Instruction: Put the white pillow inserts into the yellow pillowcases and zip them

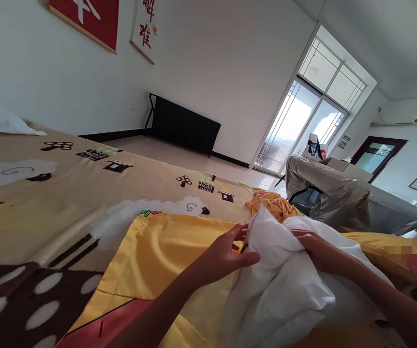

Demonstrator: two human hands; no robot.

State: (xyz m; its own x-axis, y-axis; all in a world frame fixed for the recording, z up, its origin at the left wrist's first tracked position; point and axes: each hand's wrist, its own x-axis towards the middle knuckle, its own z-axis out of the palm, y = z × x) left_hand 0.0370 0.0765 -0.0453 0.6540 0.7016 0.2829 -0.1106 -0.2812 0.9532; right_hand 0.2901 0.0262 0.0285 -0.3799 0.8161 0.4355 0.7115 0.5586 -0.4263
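Observation:
A white pillow is bunched and folded in front of me, its upper corner pointing up. My left hand is at the pillow's left edge, thumb across the near face and fingers curled at the rim. From the other side, my right hand grips the pillow's upper part, its fingertips hidden among the white folds. Beneath and to the left lies a yellow pillowcase with a red printed patch, spread flat and partly covered by my left forearm and the pillow.
Under everything is a beige blanket printed with sheep and houses. Crumpled orange cloth lies beyond the pillow. Plastic-covered furniture stands at right, near more yellow fabric. A black folded table leans against the far wall.

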